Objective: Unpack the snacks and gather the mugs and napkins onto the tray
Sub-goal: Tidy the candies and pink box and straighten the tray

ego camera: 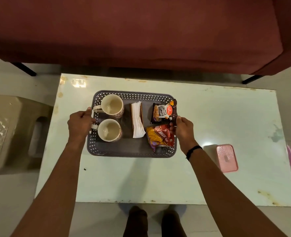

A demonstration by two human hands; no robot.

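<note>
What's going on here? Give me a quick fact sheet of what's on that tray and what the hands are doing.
Tray: grey, lattice-rimmed, on the pale table
Mugs: far mug and near mug, upright, empty, on the tray's left
Napkins: white stack, tray centre
Snacks: peanut packet and bhujia packet, tray right
Left hand: at the tray's left rim
Right hand: at the tray's right rim, fingers by the packets
Off tray: pink lidded box

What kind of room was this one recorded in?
Most likely a home living room. A low, worn white table stands in front of a maroon sofa on thin dark legs, and a beige plastic stool sits beside it on a tiled floor.
</note>
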